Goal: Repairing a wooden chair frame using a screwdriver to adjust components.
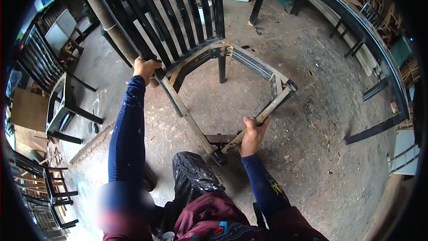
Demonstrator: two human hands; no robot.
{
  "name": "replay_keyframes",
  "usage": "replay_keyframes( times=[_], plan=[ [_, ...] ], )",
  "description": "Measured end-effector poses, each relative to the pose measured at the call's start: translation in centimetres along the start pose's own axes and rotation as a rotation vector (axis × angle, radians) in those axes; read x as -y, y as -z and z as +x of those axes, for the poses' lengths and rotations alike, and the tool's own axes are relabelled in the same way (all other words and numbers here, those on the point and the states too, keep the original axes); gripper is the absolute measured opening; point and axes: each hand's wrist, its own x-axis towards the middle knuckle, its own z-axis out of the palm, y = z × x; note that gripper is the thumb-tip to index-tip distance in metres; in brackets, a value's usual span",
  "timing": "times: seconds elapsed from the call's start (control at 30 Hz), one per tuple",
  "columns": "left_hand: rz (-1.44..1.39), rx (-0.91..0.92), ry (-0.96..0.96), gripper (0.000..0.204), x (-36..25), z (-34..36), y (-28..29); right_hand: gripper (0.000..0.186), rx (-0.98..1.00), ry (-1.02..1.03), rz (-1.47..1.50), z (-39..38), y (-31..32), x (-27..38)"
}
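Your left hand (146,69) grips the black, slatted wooden chair frame (196,53) at its rear; your right hand (253,137) has fingers round its bare-wood seat rail (270,108); balance both grips.

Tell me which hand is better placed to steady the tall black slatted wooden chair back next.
Probably the left hand: it grips the black slatted wooden chair back near its lower end, while the right hand holds the worn wooden seat rail, farther off.
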Motion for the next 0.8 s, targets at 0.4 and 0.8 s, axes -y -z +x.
replay_keyframes(
  times=[0.4,0.8],
  plan=[
    [0.571,-0.342,-0.301,0.115,8.3,-8.4,-8.6,0.06,-0.044,-0.195,0.498,-0.6,0.7,1.4],
    [0.619,-0.274,-0.39,0.102,9.4,-7.4,-8.2,0.048,-0.039,-0.127,0.34,-0.6,0.2,0.8]
  ],
)
